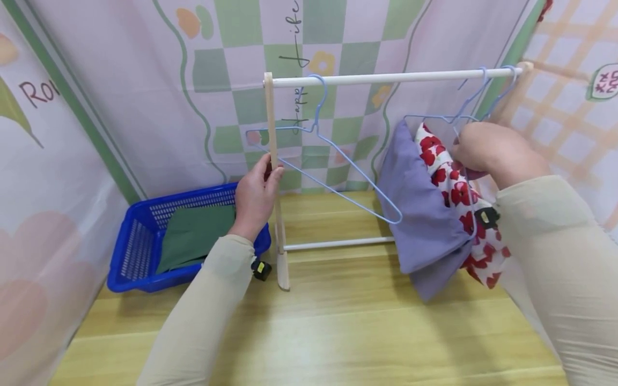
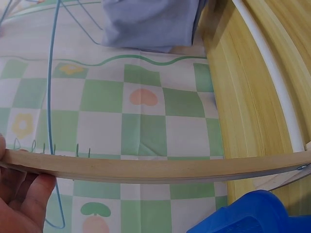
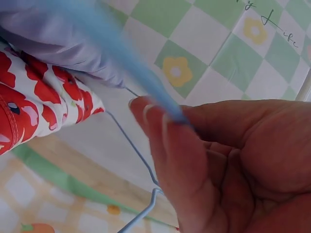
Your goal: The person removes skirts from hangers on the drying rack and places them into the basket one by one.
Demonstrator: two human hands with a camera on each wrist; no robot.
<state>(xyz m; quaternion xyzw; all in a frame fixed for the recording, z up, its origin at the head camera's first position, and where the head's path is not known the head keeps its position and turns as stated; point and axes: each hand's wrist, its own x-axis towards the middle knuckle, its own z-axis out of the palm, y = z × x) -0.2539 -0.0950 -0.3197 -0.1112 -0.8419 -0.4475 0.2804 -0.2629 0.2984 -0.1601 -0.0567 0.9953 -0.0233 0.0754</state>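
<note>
My left hand (image 1: 253,201) holds the wooden upright (image 1: 271,118) of a small clothes rack, thumb and fingers on either side of it. At the other end of the rack my right hand (image 1: 497,150) pinches a blue wire hanger (image 3: 146,80) between thumb and fingers. Close by hang a purple cloth garment (image 1: 415,214) and a white garment with red flowers (image 1: 436,161). Another blue hanger (image 1: 316,115), bare, hangs on the white top rod (image 1: 396,79) near the left upright. The right hand hides part of the hangers in the head view.
A blue plastic basket (image 1: 132,257) with a folded green cloth (image 1: 198,236) stands left of the rack on the wooden table (image 1: 367,332). A white lower rod (image 1: 338,244) crosses the rack's base. Patterned curtains (image 1: 232,21) enclose the back and sides.
</note>
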